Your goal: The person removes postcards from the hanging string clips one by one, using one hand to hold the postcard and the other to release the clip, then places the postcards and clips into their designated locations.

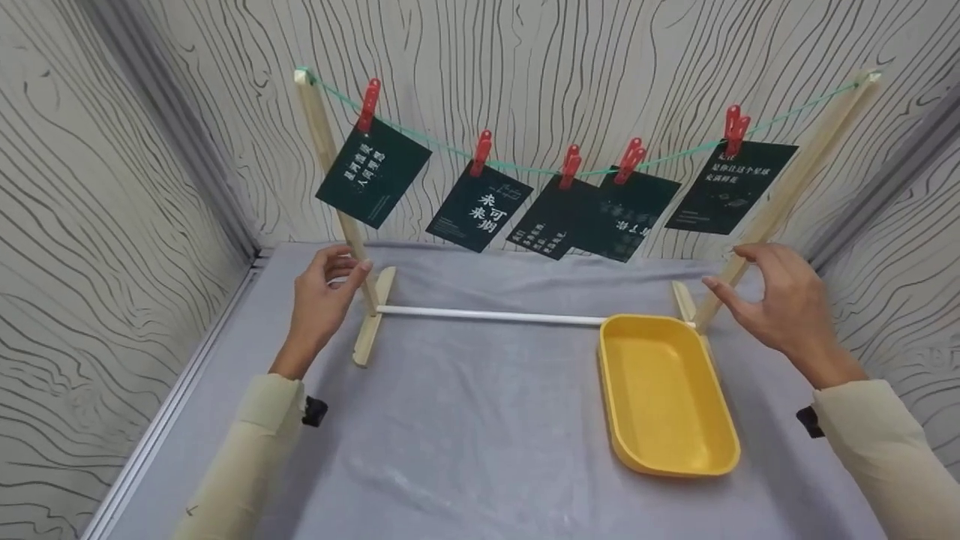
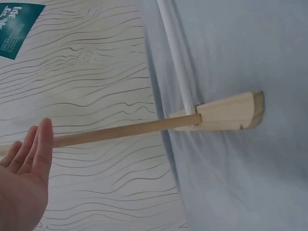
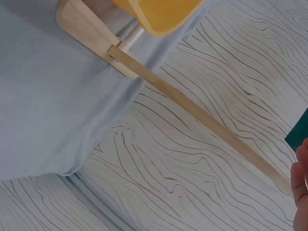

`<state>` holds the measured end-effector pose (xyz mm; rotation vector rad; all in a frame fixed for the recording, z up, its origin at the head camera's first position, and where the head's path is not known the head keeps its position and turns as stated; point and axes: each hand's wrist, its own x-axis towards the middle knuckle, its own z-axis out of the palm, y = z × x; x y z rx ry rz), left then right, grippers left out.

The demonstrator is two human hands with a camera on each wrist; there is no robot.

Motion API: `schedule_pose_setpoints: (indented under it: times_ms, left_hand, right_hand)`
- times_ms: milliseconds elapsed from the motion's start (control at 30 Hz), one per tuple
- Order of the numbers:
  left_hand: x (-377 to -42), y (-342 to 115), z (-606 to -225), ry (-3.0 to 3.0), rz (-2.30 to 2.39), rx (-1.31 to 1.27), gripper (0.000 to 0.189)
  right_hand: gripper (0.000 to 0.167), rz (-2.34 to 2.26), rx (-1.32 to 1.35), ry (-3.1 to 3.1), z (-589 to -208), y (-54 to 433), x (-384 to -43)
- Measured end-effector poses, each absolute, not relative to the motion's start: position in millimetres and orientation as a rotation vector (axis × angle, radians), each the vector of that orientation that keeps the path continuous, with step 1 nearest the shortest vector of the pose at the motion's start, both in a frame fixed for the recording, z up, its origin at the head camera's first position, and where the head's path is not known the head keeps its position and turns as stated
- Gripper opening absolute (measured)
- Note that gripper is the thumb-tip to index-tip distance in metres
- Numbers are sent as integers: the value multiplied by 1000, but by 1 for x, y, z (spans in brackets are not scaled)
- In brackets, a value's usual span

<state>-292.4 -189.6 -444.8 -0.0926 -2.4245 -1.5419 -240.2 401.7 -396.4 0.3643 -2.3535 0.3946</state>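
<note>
A wooden stand has a left post (image 1: 322,142) and a right post (image 1: 802,172), with a sagging green string (image 1: 431,140) tied between their tops. Several dark green cards with white writing, such as the leftmost card (image 1: 373,176), hang from it by red clothespins (image 1: 368,105). At the lower left post is my left hand (image 1: 324,289); in the left wrist view its fingers (image 2: 42,149) look fairly straight beside the wood. My right hand (image 1: 787,300) is by the right post, thumb and index finger spread around it. Whether either hand touches the wood is unclear.
A yellow tray (image 1: 609,397) stands at the right, overlapping the white crossbar (image 1: 487,315) between the stand's wooden feet (image 1: 367,337). Grey cloth (image 1: 465,420) covers the table. Wood-grain patterned panels (image 1: 562,60) rise behind and at both sides.
</note>
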Motion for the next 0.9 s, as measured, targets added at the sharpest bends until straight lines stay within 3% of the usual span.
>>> schedule_pose_setpoints:
  times_ms: [633, 900]
  left_hand:
    - [-300, -177, -428, -2398, -1594, -94, 74]
    - [-302, -167, -417, -2450, -1677, -97, 87]
  right_hand:
    - [49, 513, 621, -2246, -341, 355, -240]
    - [44, 618, 635, -2231, -334, 330, -245]
